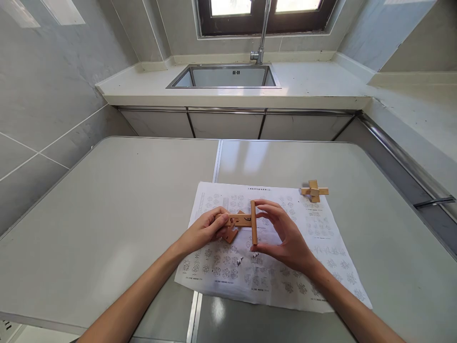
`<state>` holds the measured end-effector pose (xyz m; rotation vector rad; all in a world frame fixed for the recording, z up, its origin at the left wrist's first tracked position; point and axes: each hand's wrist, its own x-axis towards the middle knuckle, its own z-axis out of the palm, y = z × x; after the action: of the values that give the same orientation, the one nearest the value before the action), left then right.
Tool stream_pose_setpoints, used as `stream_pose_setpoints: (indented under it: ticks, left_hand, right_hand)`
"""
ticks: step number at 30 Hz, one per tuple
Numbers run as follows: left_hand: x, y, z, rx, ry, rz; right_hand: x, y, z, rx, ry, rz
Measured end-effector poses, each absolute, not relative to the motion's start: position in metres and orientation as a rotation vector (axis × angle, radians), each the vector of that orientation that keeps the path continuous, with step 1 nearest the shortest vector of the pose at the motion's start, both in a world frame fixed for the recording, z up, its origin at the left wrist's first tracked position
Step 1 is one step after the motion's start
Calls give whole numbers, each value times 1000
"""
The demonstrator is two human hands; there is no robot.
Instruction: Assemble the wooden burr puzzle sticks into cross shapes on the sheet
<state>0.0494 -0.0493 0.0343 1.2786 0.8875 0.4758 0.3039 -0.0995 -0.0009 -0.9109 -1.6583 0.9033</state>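
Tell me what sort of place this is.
Probably a home kitchen: rectangular stainless-steel sink in a pale stone counter, tall chrome faucet below a dark-framed window, grey wall tiles. Left hand and right hand hold notched wooden puzzle bars above a white printed sheet.

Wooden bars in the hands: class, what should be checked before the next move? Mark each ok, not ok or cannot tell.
1. Left hand grips the notched bar: ok.
2. Right hand pinches the upright bar at both ends: ok.
3. Bars cross at right angles: ok.
4. Upright bar seated in a notch: cannot tell.
5. Loose piece close by the left hand: ok.
6. Instruction sheet lies under the hands: ok.
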Motion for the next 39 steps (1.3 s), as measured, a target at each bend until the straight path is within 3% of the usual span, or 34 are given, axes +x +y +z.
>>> stream_pose_setpoints:
  ticks: [14,39]
  left_hand:
    - [48,-48,35,1407,877,407]
    - [53,-57,44,1641,799,304]
  right_hand:
    - [304,-99,1,-979,-1747,761]
    - [292,-108,0,-913,-1856,821]
